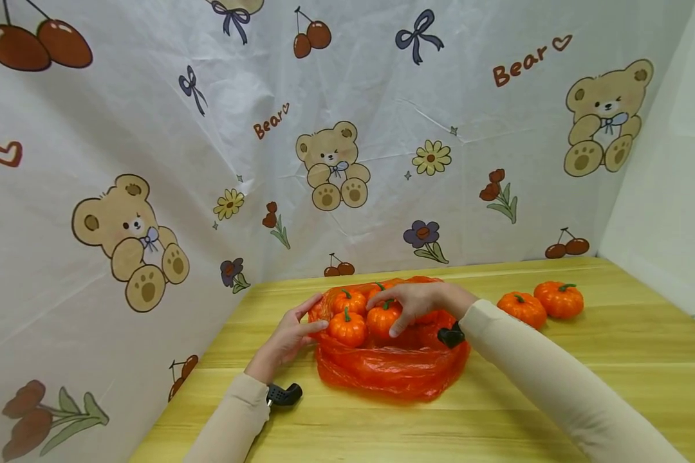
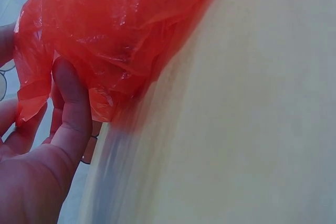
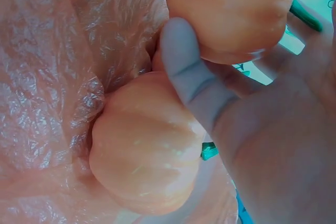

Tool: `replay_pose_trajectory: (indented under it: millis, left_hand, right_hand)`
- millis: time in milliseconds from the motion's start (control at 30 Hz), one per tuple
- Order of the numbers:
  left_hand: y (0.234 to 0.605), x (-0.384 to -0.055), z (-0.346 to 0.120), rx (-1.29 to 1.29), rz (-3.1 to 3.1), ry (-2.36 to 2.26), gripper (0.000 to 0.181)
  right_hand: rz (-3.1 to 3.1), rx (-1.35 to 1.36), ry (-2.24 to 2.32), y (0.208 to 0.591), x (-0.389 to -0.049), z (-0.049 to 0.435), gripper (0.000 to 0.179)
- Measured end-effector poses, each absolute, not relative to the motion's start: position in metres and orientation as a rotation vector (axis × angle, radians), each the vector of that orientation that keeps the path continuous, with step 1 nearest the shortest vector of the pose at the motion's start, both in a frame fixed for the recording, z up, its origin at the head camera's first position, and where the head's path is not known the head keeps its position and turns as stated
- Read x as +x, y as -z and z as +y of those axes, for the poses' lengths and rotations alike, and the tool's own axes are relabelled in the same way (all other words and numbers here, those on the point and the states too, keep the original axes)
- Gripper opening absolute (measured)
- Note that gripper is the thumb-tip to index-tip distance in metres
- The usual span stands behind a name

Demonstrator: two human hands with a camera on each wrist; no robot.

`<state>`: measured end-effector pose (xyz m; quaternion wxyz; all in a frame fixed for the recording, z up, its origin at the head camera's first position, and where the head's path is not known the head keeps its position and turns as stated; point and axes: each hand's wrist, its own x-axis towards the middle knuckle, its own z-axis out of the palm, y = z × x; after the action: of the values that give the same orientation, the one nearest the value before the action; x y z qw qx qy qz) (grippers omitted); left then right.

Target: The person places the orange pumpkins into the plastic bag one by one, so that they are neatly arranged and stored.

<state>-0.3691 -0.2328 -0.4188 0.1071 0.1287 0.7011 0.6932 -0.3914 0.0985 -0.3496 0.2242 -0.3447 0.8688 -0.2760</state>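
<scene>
Red plastic, thin and glossy; bag (image 1: 390, 376) sits wide-mouthed on the wooden table (image 1: 347, 431), sides slumped and creased; four orange pumpkins with green stems show inside, gathered at its left and far parts; near-left pumpkin (image 1: 347, 330) lies just behind the front rim, far-left pumpkin (image 1: 349, 302) beyond it, far pumpkin (image 1: 373, 292) partly covered by the right hand (image 1: 414, 302), held pumpkin (image 1: 382, 319) nearer the middle. Right hand comes over the bag's right side; thumb on one side of held pumpkin, fingers round the other, gripping it; right wrist view shows the thumb along its skin, another pumpkin close by; those fingers are partly hidden, so cannot tell whether they are spread or together. Left hand (image 1: 289, 331) works at the bag's left edge; fingers bent, a little apart, pinching a fold of plastic; left wrist view has the fold hanging between the digits. Outside, right of the bag, two more pumpkins on the table: left loose pumpkin (image 1: 521, 310), partly behind the right sleeve (image 1: 562, 379), and right loose pumpkin (image 1: 558, 300) just beside it; cannot tell if they touch. Behind, pale cloth (image 1: 370, 83) printed with bears, cherries, bows and flowers.
</scene>
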Motion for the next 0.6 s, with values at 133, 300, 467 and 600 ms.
replay_pose_trajectory:
  millis: [133, 300, 467, 600]
  left_hand:
    - [0.4181, -0.3683, -0.2320, 0.366, 2.064, -2.045, 0.078]
    - [0.4181, -0.3682, -0.2318, 0.334, 2.056, -2.050, 0.078]
    - [0.4182, -0.3688, -0.2321, 0.347, 2.050, -2.047, 0.079]
    - [0.4182, -0.3693, -0.2326, 0.364, 2.046, -2.041, 0.079]
  right_hand:
    - [2.369, -0.934, 0.759, 0.3513, -0.3908, 0.0987, 0.067]
    - [2.352, -0.893, 0.777, 0.3525, -0.3893, 0.0958, 0.065]
    - [2.363, -0.840, 0.778, 0.3526, -0.3887, 0.0925, 0.067]
    - [2.418, -0.855, 0.747, 0.3534, -0.3888, 0.0916, 0.067]
